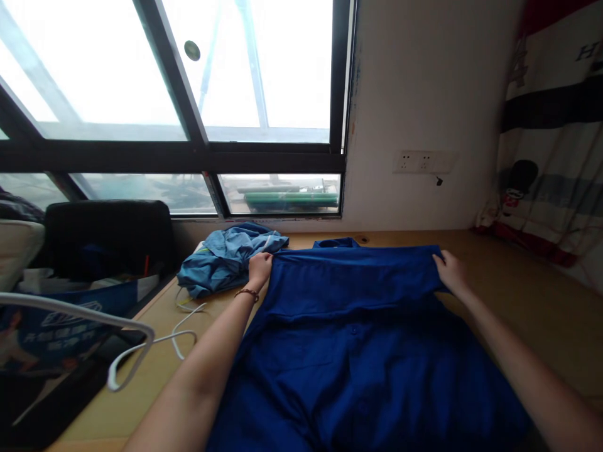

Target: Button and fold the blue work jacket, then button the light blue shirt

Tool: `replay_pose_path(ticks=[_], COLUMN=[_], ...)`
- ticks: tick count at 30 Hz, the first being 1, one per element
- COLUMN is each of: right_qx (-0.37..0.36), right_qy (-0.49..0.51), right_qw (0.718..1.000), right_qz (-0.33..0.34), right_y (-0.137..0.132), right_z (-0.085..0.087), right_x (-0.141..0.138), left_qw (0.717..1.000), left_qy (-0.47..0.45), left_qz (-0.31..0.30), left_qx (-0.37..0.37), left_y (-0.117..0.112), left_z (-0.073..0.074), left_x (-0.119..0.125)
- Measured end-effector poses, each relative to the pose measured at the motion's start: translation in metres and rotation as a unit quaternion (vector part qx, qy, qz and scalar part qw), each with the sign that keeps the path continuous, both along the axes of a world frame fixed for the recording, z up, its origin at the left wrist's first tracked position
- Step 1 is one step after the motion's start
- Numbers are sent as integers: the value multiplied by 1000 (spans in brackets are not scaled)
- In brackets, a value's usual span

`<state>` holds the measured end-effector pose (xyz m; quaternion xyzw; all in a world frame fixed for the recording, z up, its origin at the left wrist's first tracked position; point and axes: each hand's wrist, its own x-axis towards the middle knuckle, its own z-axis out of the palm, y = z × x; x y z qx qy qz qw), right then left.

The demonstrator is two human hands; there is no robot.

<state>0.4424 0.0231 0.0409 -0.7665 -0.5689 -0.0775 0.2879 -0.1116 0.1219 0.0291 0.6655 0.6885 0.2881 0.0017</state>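
Observation:
A dark blue buttoned shirt is stretched between my two hands, its near part hanging toward me over the wooden table. My left hand pinches its far left corner, and a brown bracelet circles that wrist. At the far right corner, my right hand grips the cloth with closed fingers. Two buttons show down the middle of the shirt. Behind its top edge, a small piece of the same blue cloth lies on the table. Just beyond my left hand sits a crumpled lighter blue garment.
The wooden table runs back to a wall with sockets and a dark-framed window. A white cable lies at the left, near a white bent rod. Further left are a black chair and a printed bag. A curtain hangs at right.

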Motion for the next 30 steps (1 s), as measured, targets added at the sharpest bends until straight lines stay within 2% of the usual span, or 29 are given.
replay_pose_path(ticks=[3,5,7,10,11,13,17,19,21,23,25,27,28,30], right_qx=[-89,-109,-91,-91,-110,-156,-189,-171,-140,-130,-148,-171,-181,-197], right_qy=[-27,-36,-71,-123,-123,-112,-73,-34,45,174,287,354,377,429], right_qw=[995,992,993,986,981,975,976,983,989,970,936,910,901,877], right_qz=[-27,-46,-25,71,99,114,79,50,-23,-109,-142,-130,-118,-92], right_y=[25,31,31,24,22,17,19,25,33,42,50,57,60,68], right_z=[-13,-27,-41,-63,-69,-81,-91,-89,-83,-74,-64,-54,-50,-42], right_x=[-25,-45,-64,-87,-91,-91,-72,-60,-51,-41,-31,-22,-19,-14], left_qw=[996,993,991,976,970,968,983,989,997,991,944,877,853,835], left_qy=[-25,3,54,125,143,161,120,83,23,-106,-297,-439,-475,-500], left_qz=[78,76,4,-155,-186,-191,-94,-65,-11,66,104,90,76,59], left_qx=[31,86,120,92,64,-3,-103,-104,-67,-47,-99,-175,-203,-221], left_y=[-6,-19,-36,-60,-65,-67,-55,-49,-45,-42,-37,-31,-27,-17], left_z=[0,0,-3,-16,-23,-36,-52,-53,-50,-43,-33,-24,-20,-14], left_x=[16,41,70,95,95,83,41,29,24,23,20,14,12,9])
